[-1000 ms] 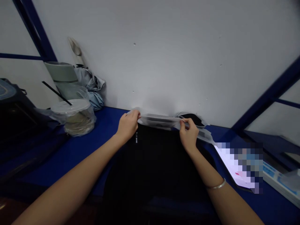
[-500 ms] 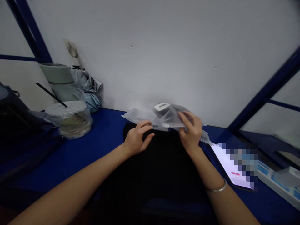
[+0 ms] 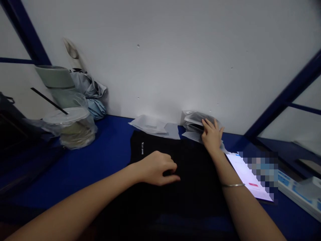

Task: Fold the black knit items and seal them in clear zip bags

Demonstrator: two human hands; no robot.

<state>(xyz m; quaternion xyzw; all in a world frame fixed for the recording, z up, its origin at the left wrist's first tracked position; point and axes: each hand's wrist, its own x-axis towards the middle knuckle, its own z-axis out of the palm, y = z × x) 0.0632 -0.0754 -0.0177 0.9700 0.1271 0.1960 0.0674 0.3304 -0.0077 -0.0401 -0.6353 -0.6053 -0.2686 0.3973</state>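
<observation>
At the far left of the blue bench (image 3: 105,157), a lidded plastic cup (image 3: 72,129) in a clear bag stands near a folded umbrella (image 3: 87,88) leaning on the wall. The left hand (image 3: 156,167) rests on the black garment (image 3: 180,180) spread in the middle of the bench, its fingers curled loosely together and touching the cloth without pinching it, while a flat plastic bag (image 3: 154,126) lies just beyond the garment's far edge. Further right, the right hand (image 3: 212,135) lies with fingers spread flat on a stack of plastic bags (image 3: 194,122) against the wall, pressing rather than clasping, and a lit screen (image 3: 247,175) lies just beside the garment's right edge.
</observation>
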